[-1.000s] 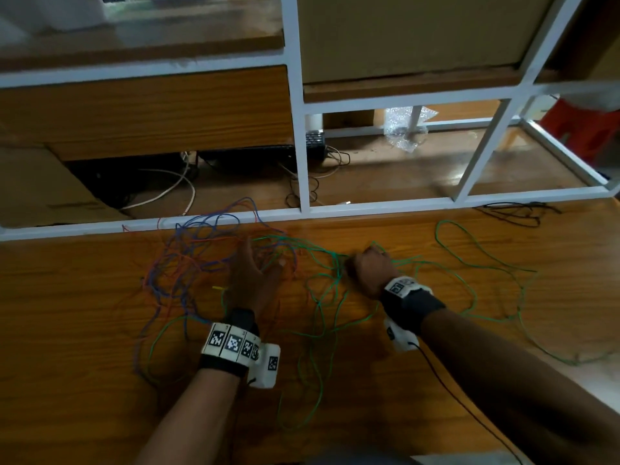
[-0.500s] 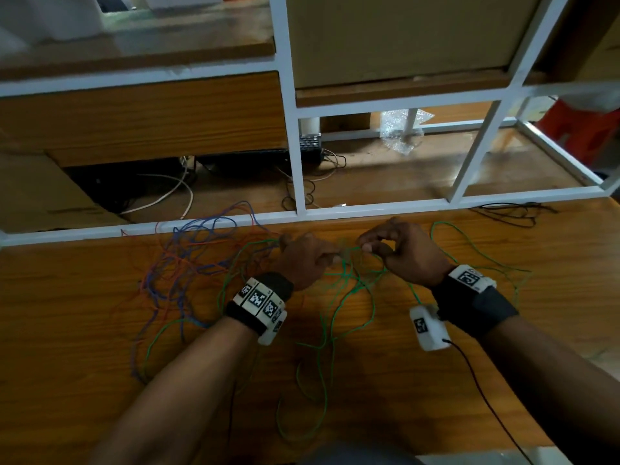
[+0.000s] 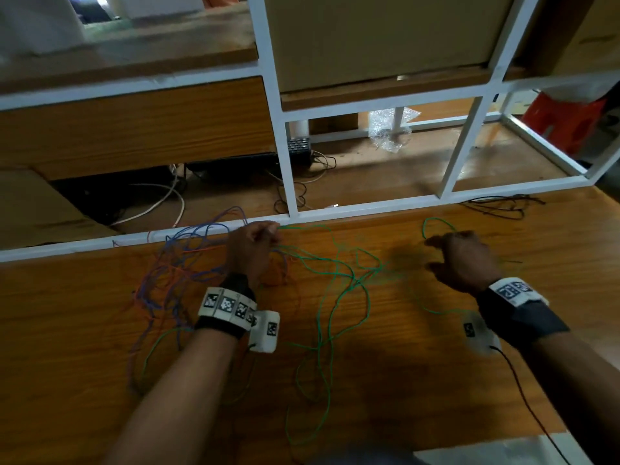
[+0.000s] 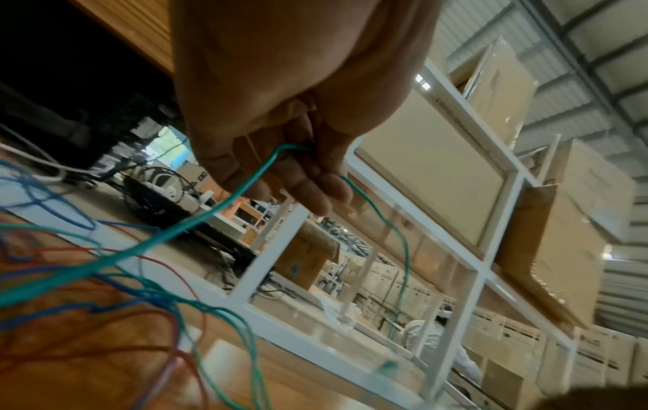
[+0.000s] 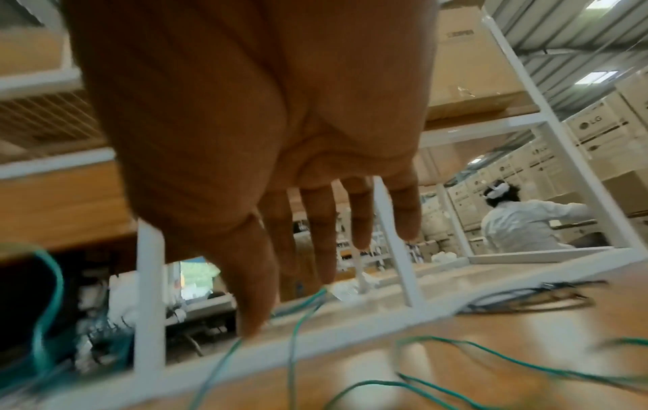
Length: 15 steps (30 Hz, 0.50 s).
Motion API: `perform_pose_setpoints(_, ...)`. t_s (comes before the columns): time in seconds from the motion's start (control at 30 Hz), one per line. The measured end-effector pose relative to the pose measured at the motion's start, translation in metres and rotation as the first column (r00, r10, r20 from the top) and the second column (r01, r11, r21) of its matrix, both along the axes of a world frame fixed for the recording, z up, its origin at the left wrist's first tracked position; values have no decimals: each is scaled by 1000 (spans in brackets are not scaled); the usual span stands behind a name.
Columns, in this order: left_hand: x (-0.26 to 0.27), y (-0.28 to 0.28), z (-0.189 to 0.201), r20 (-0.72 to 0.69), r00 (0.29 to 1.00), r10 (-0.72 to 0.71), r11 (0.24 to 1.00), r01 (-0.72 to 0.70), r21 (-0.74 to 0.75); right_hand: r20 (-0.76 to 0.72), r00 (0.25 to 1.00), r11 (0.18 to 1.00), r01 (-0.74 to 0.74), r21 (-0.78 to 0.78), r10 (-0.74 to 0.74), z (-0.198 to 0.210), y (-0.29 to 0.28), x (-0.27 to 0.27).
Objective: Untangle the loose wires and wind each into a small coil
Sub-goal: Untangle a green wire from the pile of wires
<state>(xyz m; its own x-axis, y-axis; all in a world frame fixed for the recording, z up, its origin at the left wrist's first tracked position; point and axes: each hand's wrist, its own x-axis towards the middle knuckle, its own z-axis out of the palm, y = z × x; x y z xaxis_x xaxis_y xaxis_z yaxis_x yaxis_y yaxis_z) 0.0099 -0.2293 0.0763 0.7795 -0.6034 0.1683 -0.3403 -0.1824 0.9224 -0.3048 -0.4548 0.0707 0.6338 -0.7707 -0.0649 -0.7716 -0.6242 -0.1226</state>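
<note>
The counter (image 3: 419, 380) carries a blue and orange tangle (image 3: 174, 270) at left and a green wire (image 3: 335, 297) sprawled across the middle. The left hand (image 3: 250, 250) pinches the green wire near the counter's far edge, fingers curled round it. The right hand (image 3: 464, 260) hovers well to the right, fingers straight, holding nothing.

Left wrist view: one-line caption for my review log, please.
Left hand pinches a green wire above tangled blue and red wires on the wooden table.
</note>
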Motion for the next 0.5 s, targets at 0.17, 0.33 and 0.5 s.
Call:
perform_pose_setpoints(0.17,-47,-26,6,-60,992,-107,992,102,-77,374,910,954,-255,161,180,24,44,63)
perform_pose_setpoints(0.33,-64,-32,26,-161,970,-184,966,149,-211,525,851,830,-308,464,22,-3,77,113)
perform_pose_setpoints(0.5,-17,-18,33,-255,967,16,953,-92,-290,717,693,842,-338,421,-80,-32,58,98)
